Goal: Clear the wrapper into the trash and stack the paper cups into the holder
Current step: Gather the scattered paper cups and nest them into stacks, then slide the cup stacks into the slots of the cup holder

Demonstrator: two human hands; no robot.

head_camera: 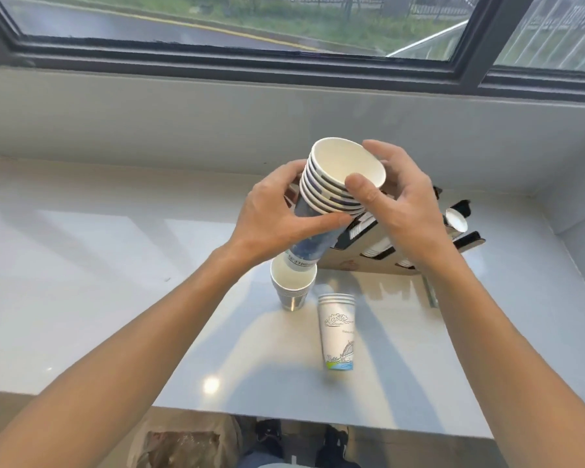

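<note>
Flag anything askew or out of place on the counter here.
One short stack of white printed cups lies on its side on the counter, while the smaller stack beside it stands upright. Nothing looks spilled or damaged.

glossy white counter (98, 282) below dark-framed window (250, 59); wet road (115, 21) and grass verge (284, 15) outside; black shoes (267, 434) on floor under counter edge.
</note>
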